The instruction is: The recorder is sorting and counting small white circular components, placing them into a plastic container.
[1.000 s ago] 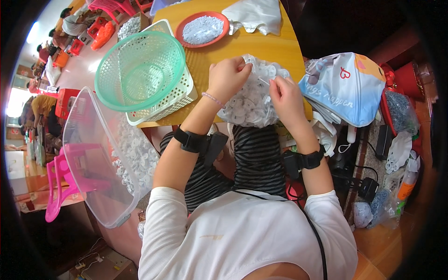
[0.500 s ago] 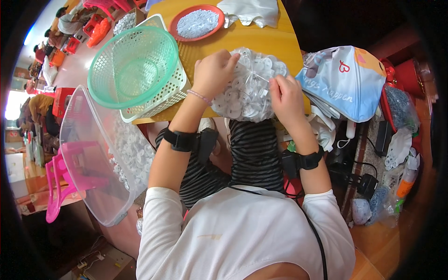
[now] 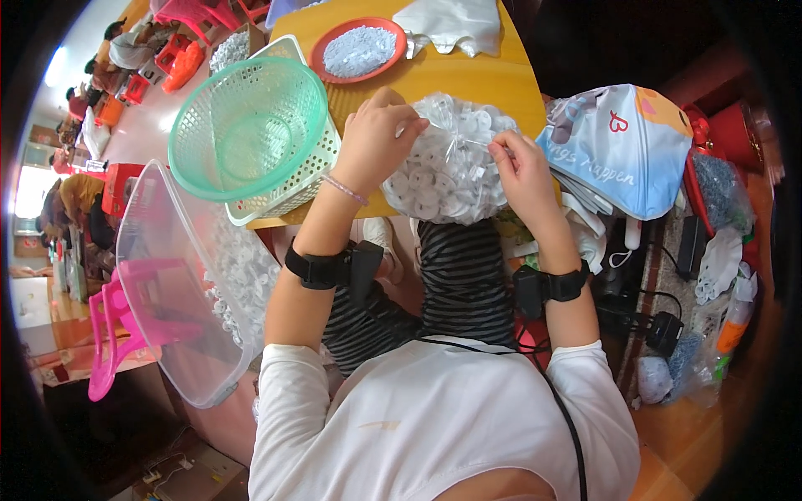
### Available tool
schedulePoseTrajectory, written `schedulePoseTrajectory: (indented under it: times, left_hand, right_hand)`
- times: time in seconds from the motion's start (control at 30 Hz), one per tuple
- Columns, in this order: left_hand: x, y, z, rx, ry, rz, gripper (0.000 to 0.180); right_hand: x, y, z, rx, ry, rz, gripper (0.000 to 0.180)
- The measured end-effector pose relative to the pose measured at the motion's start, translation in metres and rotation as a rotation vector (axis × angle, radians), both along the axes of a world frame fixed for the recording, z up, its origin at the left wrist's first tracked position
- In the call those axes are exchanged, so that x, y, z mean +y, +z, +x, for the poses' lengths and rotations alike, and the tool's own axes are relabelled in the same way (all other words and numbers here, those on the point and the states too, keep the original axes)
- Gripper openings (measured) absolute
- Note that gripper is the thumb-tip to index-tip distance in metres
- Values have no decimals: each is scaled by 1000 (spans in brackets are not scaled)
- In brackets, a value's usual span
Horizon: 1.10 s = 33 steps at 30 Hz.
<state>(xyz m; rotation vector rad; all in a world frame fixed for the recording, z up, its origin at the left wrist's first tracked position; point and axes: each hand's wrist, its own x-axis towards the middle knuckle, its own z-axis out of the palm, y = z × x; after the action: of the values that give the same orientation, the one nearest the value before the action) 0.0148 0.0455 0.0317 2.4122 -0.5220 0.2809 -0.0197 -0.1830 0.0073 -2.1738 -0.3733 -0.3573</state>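
Note:
A clear plastic bag [image 3: 447,167] stuffed with small white round pieces rests on the near edge of the yellow table [image 3: 484,79]. My left hand [image 3: 380,138] grips the bag's upper left side, fingers curled over its top. My right hand [image 3: 522,171] pinches the bag's crinkled plastic at the upper right. Both wrists wear black bands. My striped trousers show below the bag.
A green mesh basket [image 3: 251,125] sits in a white basket at the left. A red plate [image 3: 359,50] of white pieces and a white bag [image 3: 455,21] lie farther back. A clear plastic tub [image 3: 180,284] with white pieces stands at lower left, a blue printed bag [image 3: 622,146] at right.
The bag and both hands sit slightly farther onto the table than a second ago. My right hand has shifted up to pinch the plastic near the bag's top.

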Motion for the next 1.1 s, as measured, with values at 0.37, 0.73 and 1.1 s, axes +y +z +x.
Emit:
schedulePoseTrajectory:
  times: [0.37,0.73,1.1]
  left_hand:
    - [-9,5,-1,14,-18,97,14]
    - [-8,7,0,-31,-35,202,15]
    - [-17,10,-3,94,-1,75,15]
  right_hand:
    - [3,4,7,-299,-82,-394,12]
    - [-7,19,15,-268,184,-356,12]
    - [-8,19,15,-329,137,-440,11]
